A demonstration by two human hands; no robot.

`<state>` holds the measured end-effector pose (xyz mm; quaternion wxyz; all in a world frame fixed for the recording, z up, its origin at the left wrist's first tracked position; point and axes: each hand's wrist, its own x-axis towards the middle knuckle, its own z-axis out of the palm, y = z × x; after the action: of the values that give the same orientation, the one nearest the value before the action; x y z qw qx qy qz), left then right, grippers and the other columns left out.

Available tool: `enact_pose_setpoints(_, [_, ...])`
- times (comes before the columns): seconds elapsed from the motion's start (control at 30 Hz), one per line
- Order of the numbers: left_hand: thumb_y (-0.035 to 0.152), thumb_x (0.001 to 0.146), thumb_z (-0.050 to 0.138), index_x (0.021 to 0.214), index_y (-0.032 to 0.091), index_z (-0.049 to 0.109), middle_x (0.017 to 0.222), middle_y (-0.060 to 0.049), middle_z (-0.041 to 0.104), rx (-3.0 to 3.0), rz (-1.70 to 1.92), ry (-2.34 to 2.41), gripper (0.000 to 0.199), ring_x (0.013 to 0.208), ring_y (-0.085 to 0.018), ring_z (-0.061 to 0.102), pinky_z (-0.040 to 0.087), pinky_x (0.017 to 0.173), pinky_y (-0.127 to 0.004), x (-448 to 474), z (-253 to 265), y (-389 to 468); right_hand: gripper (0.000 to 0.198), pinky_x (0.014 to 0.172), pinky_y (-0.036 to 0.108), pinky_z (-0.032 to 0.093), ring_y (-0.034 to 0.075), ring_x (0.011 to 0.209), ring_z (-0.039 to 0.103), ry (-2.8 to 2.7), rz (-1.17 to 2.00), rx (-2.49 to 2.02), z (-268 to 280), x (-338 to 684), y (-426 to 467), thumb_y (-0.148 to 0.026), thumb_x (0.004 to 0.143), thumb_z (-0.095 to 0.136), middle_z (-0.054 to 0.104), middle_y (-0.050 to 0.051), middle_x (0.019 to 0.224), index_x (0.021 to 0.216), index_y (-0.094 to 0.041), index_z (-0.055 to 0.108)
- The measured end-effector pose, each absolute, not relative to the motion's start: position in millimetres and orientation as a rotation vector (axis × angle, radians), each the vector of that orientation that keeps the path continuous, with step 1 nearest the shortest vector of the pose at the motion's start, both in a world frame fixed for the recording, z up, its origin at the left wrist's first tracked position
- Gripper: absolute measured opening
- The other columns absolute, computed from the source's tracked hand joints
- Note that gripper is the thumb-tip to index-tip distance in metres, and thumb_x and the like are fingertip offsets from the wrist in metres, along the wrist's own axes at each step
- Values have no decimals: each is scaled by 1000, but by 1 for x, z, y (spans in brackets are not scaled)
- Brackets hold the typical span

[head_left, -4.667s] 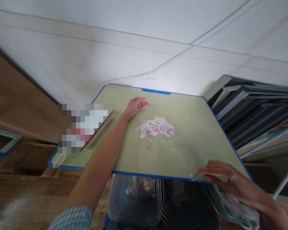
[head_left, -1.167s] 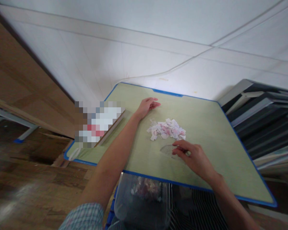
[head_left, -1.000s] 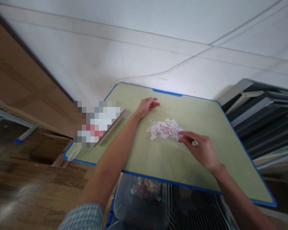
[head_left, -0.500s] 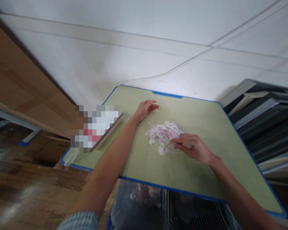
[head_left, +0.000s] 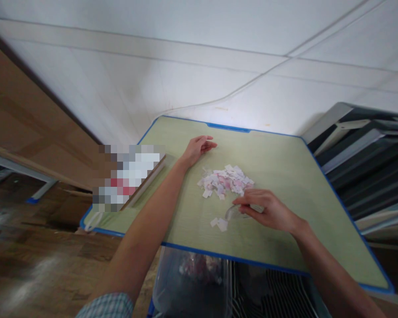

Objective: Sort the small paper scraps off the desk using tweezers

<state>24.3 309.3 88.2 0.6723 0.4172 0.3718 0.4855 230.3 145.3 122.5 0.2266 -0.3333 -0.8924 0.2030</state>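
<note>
A loose pile of small white and pink paper pieces point(head_left: 223, 179) lies in the middle of the light green tabletop point(head_left: 275, 159). My right hand point(head_left: 263, 207) is at the near right side of the pile, its fingers pinched on a clear curved plastic piece point(head_left: 231, 213) whose exact kind I cannot make out. Just left of that plastic, a few separate paper pieces point(head_left: 220, 224) lie on the table. My left hand point(head_left: 199, 148) rests on the table behind and left of the pile, fingers loosely bent and apart, holding nothing.
A flat box with a blurred-out top point(head_left: 142, 185) and a white strap point(head_left: 94, 221) sits at the table's left edge. Dark folded frames point(head_left: 361, 145) lean on the right. A clear plastic bin point(head_left: 192, 282) stands below the front edge. A white wall point(head_left: 192, 79) backs the table.
My right hand has moved slightly toward me with the clear plastic, and a few paper pieces have come away from the pile toward the front edge. My left hand stays in place.
</note>
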Motion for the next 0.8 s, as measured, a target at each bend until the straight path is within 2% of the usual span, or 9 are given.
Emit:
enact_pose_setpoints(0.27, [20,89,41,84,13,59,66,-4,68,932,1099,842,20,66,-9,63,43,73,-20,25,88,310,26,65,25,48,13,69,63,-2458,700,-919,115,215,143,-34,92,48,70,3,78,99,-21,69])
enact_pose_setpoints(0.43, [21,88,42,85,12,59,67,-5,69,923,1096,860,20,66,-10,63,43,75,-22,25,89,308,30,65,26,47,14,71,61,-2550,735,-845,117,211,140,-33,94,44,69,5,76,98,-18,70])
enact_pose_setpoints(0.7, [21,90,40,86,12,58,67,-4,69,944,1102,834,20,67,-9,64,44,72,-21,25,87,309,25,62,26,43,14,67,58,-2666,830,-916,134,257,111,-29,92,47,67,3,68,86,-21,70])
enact_pose_setpoints(0.8, [21,89,41,87,12,58,68,-5,69,956,1099,843,20,68,-9,64,44,72,-21,25,87,309,17,61,27,46,15,67,61,-2588,796,-1034,135,271,102,-27,89,53,68,3,70,89,-21,70])
